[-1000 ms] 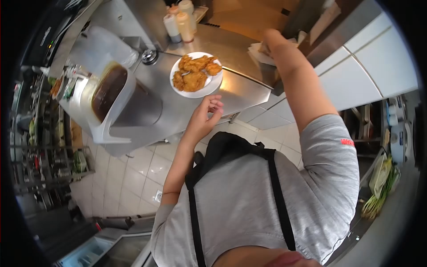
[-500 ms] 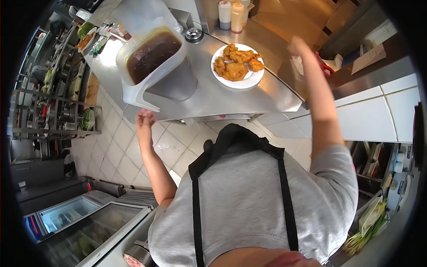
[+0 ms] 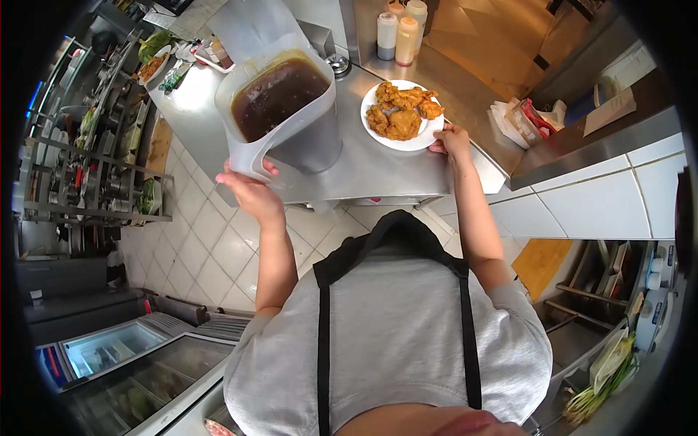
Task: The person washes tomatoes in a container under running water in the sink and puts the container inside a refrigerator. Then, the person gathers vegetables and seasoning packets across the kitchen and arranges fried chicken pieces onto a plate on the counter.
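A large clear pitcher [image 3: 309,142] of dark brown liquid stands on the steel counter [image 3: 371,178]. My left hand [image 3: 253,190] is at its handle, the fingers wrapped round the handle's lower part. To the right of the pitcher sits a white plate [image 3: 416,144] with several pieces of fried chicken [image 3: 402,124]. My right hand [image 3: 452,140] pinches the plate's right rim, with the fingertips partly under the edge.
Squeeze bottles [image 3: 406,40] stand behind the plate. A small metal-topped item [image 3: 338,64] is beside the pitcher. Napkins and packets [image 3: 525,122] lie at the right. Shelving [image 3: 87,160] is on the left, a glass-topped freezer [image 3: 153,385] at the lower left.
My right hand has come down from the napkin area to the plate's rim. My left hand has moved up onto the pitcher's handle and closed round it.
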Demonstrator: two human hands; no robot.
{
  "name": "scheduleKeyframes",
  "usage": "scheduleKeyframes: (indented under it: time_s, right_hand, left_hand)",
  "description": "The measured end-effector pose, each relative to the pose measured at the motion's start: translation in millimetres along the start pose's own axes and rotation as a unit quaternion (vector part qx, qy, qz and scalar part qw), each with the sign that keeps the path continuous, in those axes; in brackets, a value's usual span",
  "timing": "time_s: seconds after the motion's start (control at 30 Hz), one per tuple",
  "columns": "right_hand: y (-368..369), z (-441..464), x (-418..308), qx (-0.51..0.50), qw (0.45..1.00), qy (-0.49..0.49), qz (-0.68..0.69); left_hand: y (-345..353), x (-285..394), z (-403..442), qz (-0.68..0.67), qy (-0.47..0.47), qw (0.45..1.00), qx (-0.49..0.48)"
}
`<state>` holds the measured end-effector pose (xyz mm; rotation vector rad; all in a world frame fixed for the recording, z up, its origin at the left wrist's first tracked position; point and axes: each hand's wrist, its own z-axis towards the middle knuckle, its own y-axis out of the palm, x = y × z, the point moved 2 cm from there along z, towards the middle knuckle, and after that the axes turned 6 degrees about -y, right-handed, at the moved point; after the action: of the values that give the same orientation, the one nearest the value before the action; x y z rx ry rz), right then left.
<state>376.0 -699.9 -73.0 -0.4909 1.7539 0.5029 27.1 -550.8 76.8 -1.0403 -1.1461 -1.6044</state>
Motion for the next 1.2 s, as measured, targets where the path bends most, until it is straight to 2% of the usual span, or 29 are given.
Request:
scheduleKeyframes:
  time_s: [0.17, 0.27, 0.47, 0.77, 0.93, 1.2]
  right_hand:
    - [-1, 18, -13, 0.020, 0.999, 0.043, -0.020]
    - [2, 32, -21, 0.002, 0.993, 0.032, -0.113]
    - [-7, 58, -26, -0.005, 0.987, 0.013, -0.163]
    - [-56, 77, -34, -0.005, 0.979, 0.031, -0.200]
    - [-95, 100, -20, 0.046, 0.977, 0.004, -0.210]
    - [-114, 92, -26, 0.100, 0.963, 0.004, -0.250]
  left_hand:
    - [8, -2, -1, 0.045, 0.042, 0.995, 0.081]
    - [12, 2, -1, 0.047, 0.051, 0.988, 0.137]
    - [12, -1, 1, 0.032, 0.095, 0.987, 0.126]
    - [24, -1, -14, 0.024, 0.085, 0.990, 0.111]
    - [37, -2, -22, -0.001, 0.081, 0.993, 0.091]
    - [59, -3, -38, -0.023, 0.071, 0.996, 0.040]
